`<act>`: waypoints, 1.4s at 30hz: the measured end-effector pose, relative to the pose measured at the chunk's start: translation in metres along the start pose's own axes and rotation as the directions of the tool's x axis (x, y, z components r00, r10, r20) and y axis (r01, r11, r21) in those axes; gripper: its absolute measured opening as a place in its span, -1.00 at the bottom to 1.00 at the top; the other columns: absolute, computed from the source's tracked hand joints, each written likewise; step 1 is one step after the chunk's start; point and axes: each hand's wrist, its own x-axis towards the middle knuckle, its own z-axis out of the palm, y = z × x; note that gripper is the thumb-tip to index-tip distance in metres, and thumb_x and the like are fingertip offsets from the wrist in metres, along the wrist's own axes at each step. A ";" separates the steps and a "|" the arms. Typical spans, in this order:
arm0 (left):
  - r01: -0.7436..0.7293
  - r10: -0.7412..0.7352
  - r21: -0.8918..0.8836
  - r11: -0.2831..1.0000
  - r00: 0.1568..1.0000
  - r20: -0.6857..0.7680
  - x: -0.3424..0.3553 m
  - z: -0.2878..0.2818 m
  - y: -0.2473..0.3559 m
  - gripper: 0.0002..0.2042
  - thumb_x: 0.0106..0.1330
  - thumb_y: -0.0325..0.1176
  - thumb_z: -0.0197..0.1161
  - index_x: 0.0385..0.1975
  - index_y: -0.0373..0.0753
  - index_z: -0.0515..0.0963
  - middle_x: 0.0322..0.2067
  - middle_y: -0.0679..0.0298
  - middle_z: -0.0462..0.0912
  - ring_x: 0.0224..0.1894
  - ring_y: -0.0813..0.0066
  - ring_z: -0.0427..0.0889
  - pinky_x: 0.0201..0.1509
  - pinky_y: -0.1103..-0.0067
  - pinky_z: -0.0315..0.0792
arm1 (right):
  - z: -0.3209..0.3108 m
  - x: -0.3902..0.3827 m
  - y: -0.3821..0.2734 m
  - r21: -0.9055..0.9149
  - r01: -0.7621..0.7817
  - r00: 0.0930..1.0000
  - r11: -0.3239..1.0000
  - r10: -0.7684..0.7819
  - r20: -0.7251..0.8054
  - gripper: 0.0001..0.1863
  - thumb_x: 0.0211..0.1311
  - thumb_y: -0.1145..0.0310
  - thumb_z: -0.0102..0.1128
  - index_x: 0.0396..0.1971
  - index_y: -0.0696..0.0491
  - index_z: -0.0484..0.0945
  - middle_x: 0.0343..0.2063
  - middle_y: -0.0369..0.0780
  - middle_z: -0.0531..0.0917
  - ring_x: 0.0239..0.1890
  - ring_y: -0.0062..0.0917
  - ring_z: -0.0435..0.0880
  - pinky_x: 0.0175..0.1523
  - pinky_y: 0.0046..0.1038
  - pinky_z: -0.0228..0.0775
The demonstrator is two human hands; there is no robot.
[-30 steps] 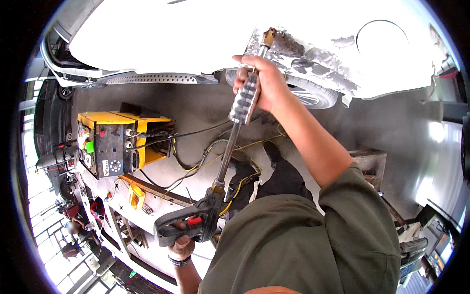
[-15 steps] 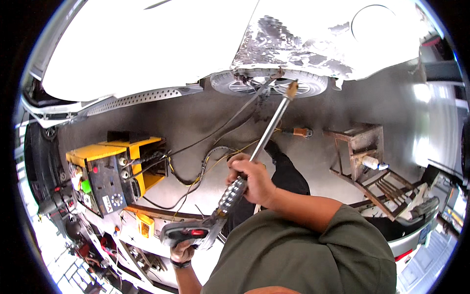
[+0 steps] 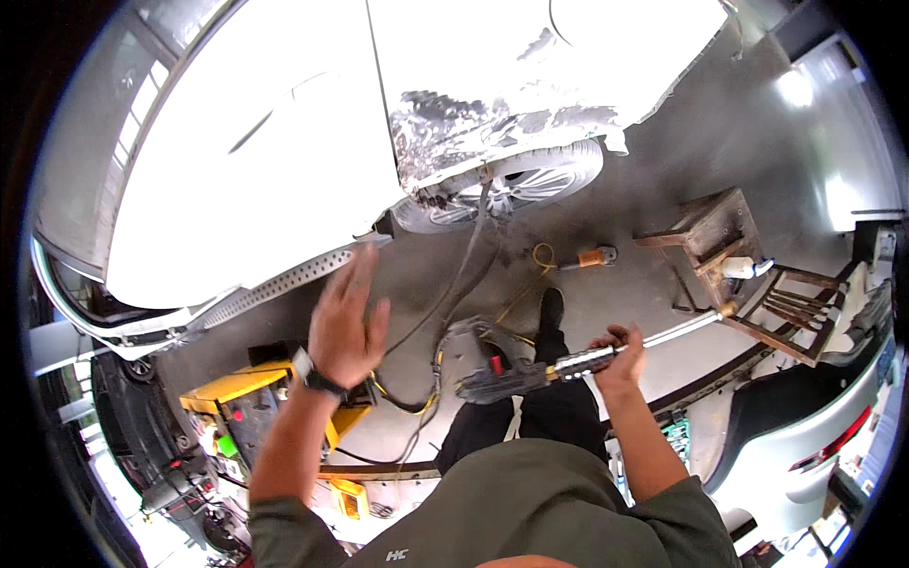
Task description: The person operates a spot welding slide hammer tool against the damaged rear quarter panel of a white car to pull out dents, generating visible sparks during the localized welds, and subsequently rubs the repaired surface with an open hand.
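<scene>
My left hand (image 3: 346, 322) is raised with fingers extended and nothing in it, in front of the white car's lower door (image 3: 227, 189), near the perforated side step (image 3: 279, 284). My right hand (image 3: 617, 364) grips the ribbed metal section of a long puller tool (image 3: 478, 379), held low across my legs. Its black pistol handle with a red trigger points left; its chrome rod reaches right to a brass tip (image 3: 726, 310). Above, the car's rear panel (image 3: 454, 128) shows scuffed bare-metal patches over the wheel (image 3: 516, 194). A cable hangs from a clamp at the arch.
A yellow machine (image 3: 222, 383) with cables sits left. An orange power tool (image 3: 595, 257) lies on the floor (image 3: 682, 161). A wooden stool (image 3: 705, 227) and slatted wooden frame (image 3: 791, 308) stand right. Other vehicles, dark (image 3: 128, 426) and light (image 3: 805, 445), are at both sides.
My left hand has let go of the pistol handle and risen toward the car. My right hand has lowered the tool and swung it nearly horizontal. The view has shifted.
</scene>
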 end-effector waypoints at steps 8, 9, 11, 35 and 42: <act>-0.422 0.674 0.800 0.426 0.738 0.030 0.282 -0.069 0.049 -0.17 0.31 -0.12 0.32 0.53 -0.23 0.10 0.60 0.21 -0.08 0.63 0.24 -0.15 0.66 0.23 -0.25 | -0.027 0.049 -0.038 0.164 0.023 0.993 0.986 -0.004 -0.116 -0.55 0.45 -0.01 0.02 -0.29 0.14 0.51 -0.61 -0.19 0.50 -0.50 -0.28 0.56 -0.30 -0.20 0.53; -0.389 0.674 0.857 0.337 0.735 0.069 0.304 -0.072 0.057 -0.18 0.32 -0.03 0.28 0.55 -0.13 0.11 0.60 0.23 -0.09 0.63 0.26 -0.17 0.66 0.21 -0.28 | -0.028 0.050 -0.043 0.164 0.029 0.991 0.986 -0.007 -0.133 -0.56 0.46 -0.01 0.01 -0.29 0.14 0.51 -0.60 -0.19 0.50 -0.50 -0.28 0.56 -0.31 -0.20 0.54; -0.395 0.655 0.874 0.281 0.745 0.126 0.329 -0.068 0.092 -0.25 0.26 -0.01 0.22 0.47 -0.12 0.28 0.54 0.04 0.08 0.59 0.03 -0.05 0.62 0.06 -0.19 | -0.030 0.058 -0.056 0.202 0.037 0.980 0.979 0.004 -0.197 -0.57 0.47 0.02 -0.01 -0.29 0.15 0.51 -0.58 -0.19 0.50 -0.52 -0.27 0.56 -0.32 -0.19 0.55; -0.523 0.662 0.846 0.100 0.670 0.336 0.354 -0.017 0.083 -0.27 0.44 0.08 0.04 0.59 0.14 0.02 0.62 0.33 -0.17 0.64 0.28 -0.24 0.66 0.21 -0.40 | -0.010 0.034 0.052 0.253 0.091 0.988 0.963 -0.056 -0.143 -0.56 0.47 0.00 0.11 -0.33 0.15 0.54 -0.64 -0.20 0.52 -0.57 -0.37 0.55 -0.28 -0.27 0.49; -0.559 0.700 0.826 0.067 0.617 0.360 0.341 -0.022 0.094 -0.30 0.35 0.02 0.11 0.48 -0.12 0.27 0.54 0.06 0.07 0.60 0.07 -0.04 0.62 0.10 -0.22 | -0.018 0.024 0.095 0.191 0.090 0.984 0.977 -0.059 -0.166 -0.57 0.48 0.01 0.09 -0.33 0.13 0.55 -0.66 -0.21 0.53 -0.56 -0.37 0.55 -0.28 -0.29 0.48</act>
